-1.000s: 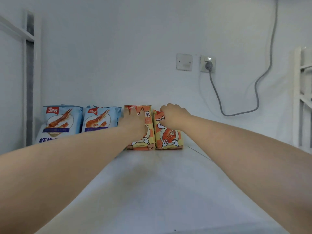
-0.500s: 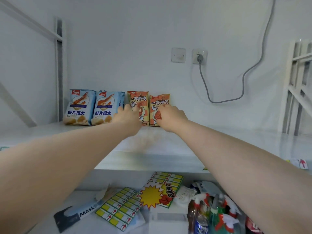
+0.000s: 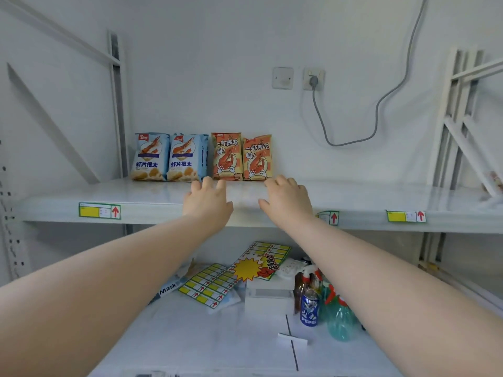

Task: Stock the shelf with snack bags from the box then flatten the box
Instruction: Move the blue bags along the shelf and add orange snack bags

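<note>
Two blue shrimp-chip bags (image 3: 149,157) (image 3: 185,158) and two orange shrimp snack bags (image 3: 226,156) (image 3: 257,158) stand upright in a row against the wall at the back of the white shelf (image 3: 163,210). My left hand (image 3: 207,203) hovers over the shelf's front part, fingers relaxed, holding nothing, just in front of the left orange bag. My right hand (image 3: 287,199) is beside it, also empty with loose fingers, in front of the right orange bag. Neither hand touches a bag. The box is out of view.
Price labels (image 3: 99,210) with red arrows line the shelf edge. On the lower shelf lie label sheets (image 3: 215,284), a yellow starburst sign (image 3: 249,269), a Pepsi can (image 3: 309,311), spray bottles (image 3: 339,317) and a white box (image 3: 268,296). A grey cable (image 3: 351,142) hangs from a wall socket.
Both hands have let go of the two orange bags and drawn back toward the shelf's front edge. The view has pulled back and tilted down, showing the lower shelf.
</note>
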